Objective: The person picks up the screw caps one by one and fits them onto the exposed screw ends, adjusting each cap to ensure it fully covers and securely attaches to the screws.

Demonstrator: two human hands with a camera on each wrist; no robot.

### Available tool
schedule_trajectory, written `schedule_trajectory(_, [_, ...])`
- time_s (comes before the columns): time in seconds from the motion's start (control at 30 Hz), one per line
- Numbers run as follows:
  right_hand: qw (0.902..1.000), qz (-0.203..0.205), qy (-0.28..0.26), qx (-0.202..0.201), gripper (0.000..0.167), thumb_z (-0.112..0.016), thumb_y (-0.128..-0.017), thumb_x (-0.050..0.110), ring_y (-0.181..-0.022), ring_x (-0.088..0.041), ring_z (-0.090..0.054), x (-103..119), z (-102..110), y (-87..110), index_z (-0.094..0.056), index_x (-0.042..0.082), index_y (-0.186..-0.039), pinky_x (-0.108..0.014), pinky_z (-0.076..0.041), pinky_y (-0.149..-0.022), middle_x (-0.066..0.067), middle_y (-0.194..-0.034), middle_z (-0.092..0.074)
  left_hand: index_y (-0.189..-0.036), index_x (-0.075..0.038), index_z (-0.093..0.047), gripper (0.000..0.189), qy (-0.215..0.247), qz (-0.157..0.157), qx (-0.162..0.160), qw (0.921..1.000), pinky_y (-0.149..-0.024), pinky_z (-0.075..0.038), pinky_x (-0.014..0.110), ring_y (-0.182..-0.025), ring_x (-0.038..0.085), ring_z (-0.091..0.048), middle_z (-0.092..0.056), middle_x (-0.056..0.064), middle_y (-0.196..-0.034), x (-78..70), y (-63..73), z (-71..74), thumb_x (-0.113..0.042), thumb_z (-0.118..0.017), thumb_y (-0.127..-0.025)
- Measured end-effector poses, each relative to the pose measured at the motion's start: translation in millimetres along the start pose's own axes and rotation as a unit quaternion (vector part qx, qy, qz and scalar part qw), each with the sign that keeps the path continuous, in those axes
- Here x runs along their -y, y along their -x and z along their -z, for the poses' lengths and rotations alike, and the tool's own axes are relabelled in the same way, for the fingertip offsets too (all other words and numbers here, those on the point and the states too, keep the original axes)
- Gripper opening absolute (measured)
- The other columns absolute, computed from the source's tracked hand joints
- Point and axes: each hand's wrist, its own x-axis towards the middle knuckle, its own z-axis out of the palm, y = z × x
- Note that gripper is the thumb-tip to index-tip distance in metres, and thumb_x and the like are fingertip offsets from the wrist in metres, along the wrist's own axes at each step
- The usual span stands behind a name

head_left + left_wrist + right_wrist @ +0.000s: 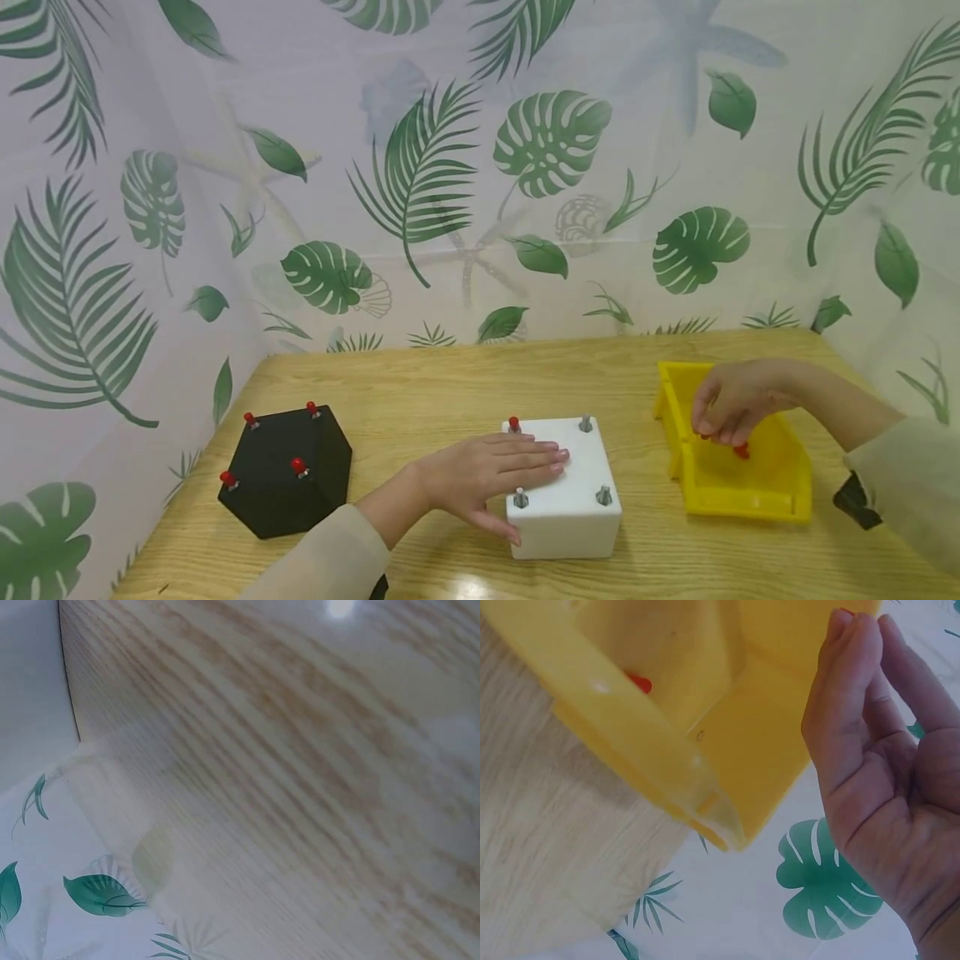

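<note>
My left hand (pixel 487 473) rests flat, fingers extended, on top of a white block (pixel 576 467), its thumb down by the front side. A red cap (pixel 513 423) covers the back-left bolt of this block; the other three bolts, such as the front-right bolt (pixel 603 496), are bare metal. Over a yellow bin (pixel 738 502), my right hand (pixel 738 402) pinches a small red cap (pixel 847 611), mostly hidden by the fingertips. Another red piece (pixel 639 682) lies inside the bin. The left wrist view does not show the left hand.
A black block (pixel 288 467) with red caps (pixel 297 466) on its bolts stands at the left of the wooden table (pixel 420 392). Behind and beside the table hangs a leaf-print cloth (pixel 465 167).
</note>
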Motion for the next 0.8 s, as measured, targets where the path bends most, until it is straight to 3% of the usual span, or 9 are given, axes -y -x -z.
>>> schedule_trajectory(0.3, [0.9999, 0.01, 0.0, 0.006, 0.018, -0.067, -0.086, 0.012, -0.062, -0.011, -0.061, 1, 4, 13.4, -0.066, -0.001, -0.097, -0.025, -0.056, -0.067, -0.006, -0.078, -0.065, -0.136, 0.008, -0.042, 0.095, 0.003, -0.001, -0.009, 1.0, -0.115, -0.021, 0.031, -0.138, 0.026, -0.035, -0.043, 0.019, -0.144, 0.5, -2.3, -1.3, -0.056, -0.073, -0.072])
schedule_trajectory(0.8, [0.9987, 0.036, -0.003, 0.035, 0.022, -0.069, -0.084, 0.012, -0.062, -0.012, -0.06, 12, 3, 31.5, -0.064, -0.005, -0.097, -0.027, -0.056, -0.067, -0.007, -0.078, -0.065, -0.137, 0.006, -0.042, 0.091, 0.003, 0.004, 0.004, 1.0, -0.116, -0.019, 0.031, -0.139, 0.025, -0.033, -0.041, 0.019, -0.145, 0.1, -0.9, -1.2, -0.053, -0.071, -0.076])
